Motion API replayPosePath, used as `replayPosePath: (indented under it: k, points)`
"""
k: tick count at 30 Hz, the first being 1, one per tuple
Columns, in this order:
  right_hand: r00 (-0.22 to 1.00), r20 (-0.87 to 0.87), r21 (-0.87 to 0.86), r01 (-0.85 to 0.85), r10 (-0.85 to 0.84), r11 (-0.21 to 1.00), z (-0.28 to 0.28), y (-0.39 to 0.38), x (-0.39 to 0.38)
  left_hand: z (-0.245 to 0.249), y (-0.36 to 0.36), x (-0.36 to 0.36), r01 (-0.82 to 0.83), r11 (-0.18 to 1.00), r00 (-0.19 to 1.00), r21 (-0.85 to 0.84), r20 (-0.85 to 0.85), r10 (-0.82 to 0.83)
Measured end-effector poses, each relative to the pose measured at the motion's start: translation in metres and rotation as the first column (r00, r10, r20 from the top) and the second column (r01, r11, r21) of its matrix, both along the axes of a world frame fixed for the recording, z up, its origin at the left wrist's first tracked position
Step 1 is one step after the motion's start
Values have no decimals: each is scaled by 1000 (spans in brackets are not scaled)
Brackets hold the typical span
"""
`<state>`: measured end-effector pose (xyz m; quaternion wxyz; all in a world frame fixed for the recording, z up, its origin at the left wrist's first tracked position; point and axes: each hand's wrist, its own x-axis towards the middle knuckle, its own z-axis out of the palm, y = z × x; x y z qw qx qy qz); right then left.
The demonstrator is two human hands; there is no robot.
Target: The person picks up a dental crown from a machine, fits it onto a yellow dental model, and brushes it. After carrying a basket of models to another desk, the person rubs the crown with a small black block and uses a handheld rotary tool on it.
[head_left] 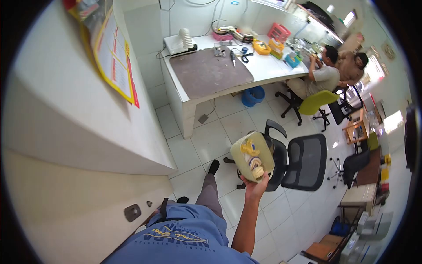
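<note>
My right hand (256, 187) grips the near edge of a pale yellow-green plastic container (239, 152), its fingers partly hidden by the wall. The container is held above the floor, in front of a black office chair (304, 162). Inside it lie a yellow item (249, 147) and several cream and white pieces, among them what looks like a dental model (256, 167). My left hand is not in view.
A white workbench (176, 79) with a brown mat (211, 72) carries tools and coloured baskets. Under it stands a blue bin (252, 96). Two people (323, 72) are at the bench's far end, near a green chair (318, 102). A wall (88, 145) borders the left.
</note>
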<state>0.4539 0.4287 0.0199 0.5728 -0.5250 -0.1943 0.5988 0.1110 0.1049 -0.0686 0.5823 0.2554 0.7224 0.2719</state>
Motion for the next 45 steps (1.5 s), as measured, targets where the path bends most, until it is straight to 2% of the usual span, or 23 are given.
replayPosePath:
  k: [2,4,5,7,9,10,11,13,14,16,17,19,23,27,29,31,33,35,37,39,41,43,45]
  points:
    - [998,-1,-1,-58,58,998,-3,60,0,4,0,16,-161,987,984,-3,-81,160]
    - [991,14,12,-132,132,991,-11,125,2,8,12,38,-376,927,902,-7,-232,364]
    - [985,25,32,-173,172,984,-17,158,4,15,22,50,-541,840,794,-33,-349,497]
    - [977,18,14,-214,214,977,-25,225,4,-5,26,67,-674,718,566,175,-502,654]
    - [970,45,-1,-237,237,972,-23,289,-5,-56,6,73,-777,497,363,385,-372,855]
    - [967,64,-7,-247,247,969,-34,324,-6,-36,20,79,-727,561,324,396,-522,789]
    - [962,66,-20,-263,264,964,-45,357,-6,-84,-35,64,-756,615,422,224,-552,720]
    - [937,117,-98,-319,329,943,-61,420,-15,-29,-3,71,-836,544,459,70,-452,765]
    - [935,111,-99,-326,336,940,-69,447,-22,-23,2,75,-840,538,451,73,-457,766]
    - [909,332,-154,-212,252,965,-79,492,-37,-18,-4,82,-880,473,409,43,-437,801]
    - [909,327,-157,-217,259,963,-88,512,-41,-18,-10,86,-882,468,403,44,-443,801]
    - [785,553,-241,-168,277,956,-105,549,-51,-17,-14,92,-935,331,352,-125,-430,832]
    - [881,403,-233,-164,248,959,-144,602,-79,-11,-30,110,-935,237,327,-264,-386,863]
    - [889,418,-277,-72,188,958,-141,621,-114,-8,-52,134,-915,204,336,-349,-378,862]
    - [862,485,-258,-20,148,966,-140,623,-129,-21,-74,156,-945,86,202,-315,-356,913]
    - [842,533,-245,56,86,968,-127,619,-140,-31,-80,167,-929,20,169,-368,-377,911]
    - [857,448,-303,-123,255,945,-117,618,-140,-35,-63,171,-900,37,231,-434,-402,886]
    - [872,411,-306,-144,267,941,-116,611,-134,-43,-38,177,-872,82,294,-482,-384,875]
    - [915,316,-197,-197,252,961,-100,588,-127,-52,-10,176,-840,159,379,-519,-350,857]
    - [893,401,-20,-216,205,976,-122,559,-98,-66,28,173,-807,239,454,-540,-309,836]
    - [742,614,2,-342,269,940,-118,522,-67,-79,65,173,-783,294,501,-548,-274,821]
    - [488,766,-185,-455,418,871,-128,500,-26,-86,105,175,-755,344,545,-558,-243,803]
    - [30,873,-376,-596,487,709,-164,498,30,-96,137,181,-732,373,576,-570,-224,786]
